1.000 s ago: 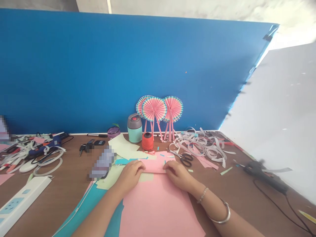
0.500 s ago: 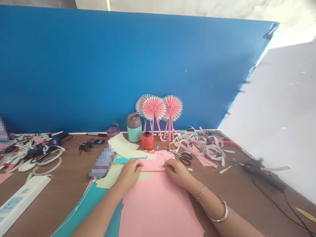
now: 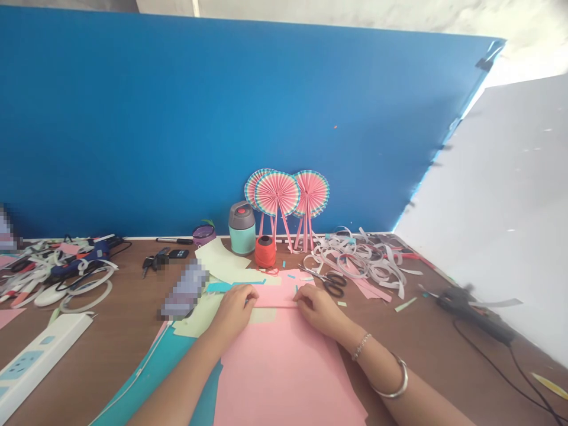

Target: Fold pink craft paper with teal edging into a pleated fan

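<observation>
Both my hands rest on a sheet of pink paper, at a folded band along its far part. My left hand grips the band's left end, with its fingers curled over the crease. My right hand holds the right end the same way. Pale green paper lies under and beside the pink sheet, and teal paper shows to its left. Small teal scraps are scattered near the band.
Scissors lie beside a heap of pale paper strips. Paper fans stand behind a flask and a red twine spool. A power strip, glue gun and tangled clutter sit on the wooden table.
My left hand has shifted slightly left along the fold. My right hand and the pink sheet stay almost still.
</observation>
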The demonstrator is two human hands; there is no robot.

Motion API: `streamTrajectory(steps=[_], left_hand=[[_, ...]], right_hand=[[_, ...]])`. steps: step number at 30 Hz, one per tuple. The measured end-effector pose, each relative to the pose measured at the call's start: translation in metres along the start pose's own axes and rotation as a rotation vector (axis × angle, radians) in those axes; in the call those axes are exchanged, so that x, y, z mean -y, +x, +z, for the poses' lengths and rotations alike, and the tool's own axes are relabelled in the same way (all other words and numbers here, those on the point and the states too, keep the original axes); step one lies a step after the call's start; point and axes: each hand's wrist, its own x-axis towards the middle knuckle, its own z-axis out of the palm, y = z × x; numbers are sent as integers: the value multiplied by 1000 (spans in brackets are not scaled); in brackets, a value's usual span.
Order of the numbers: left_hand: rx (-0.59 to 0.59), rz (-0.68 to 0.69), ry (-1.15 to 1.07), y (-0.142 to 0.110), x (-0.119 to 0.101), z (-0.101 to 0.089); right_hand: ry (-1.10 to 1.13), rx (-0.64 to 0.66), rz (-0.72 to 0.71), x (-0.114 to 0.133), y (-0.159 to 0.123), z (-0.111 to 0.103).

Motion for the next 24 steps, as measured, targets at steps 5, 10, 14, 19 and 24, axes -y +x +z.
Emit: streamTrajectory(steps=[5, 10, 14, 19, 24], left_hand=[[36, 26, 86, 0, -2, -1], [17, 130, 225, -2, -2, -2], [30, 304, 278, -2, -5, -1], [82, 337, 280, -3, -8, -1], [165, 363, 270, -4, -8, -1]], right_hand=[[-41, 3, 0, -2, 0, 3], [-132, -24, -37, 0, -1, 2], [-231, -24, -199, 5, -2, 1], [-293, 51, -356, 7, -3, 4], [-299, 111, -389, 7, -4, 5]])
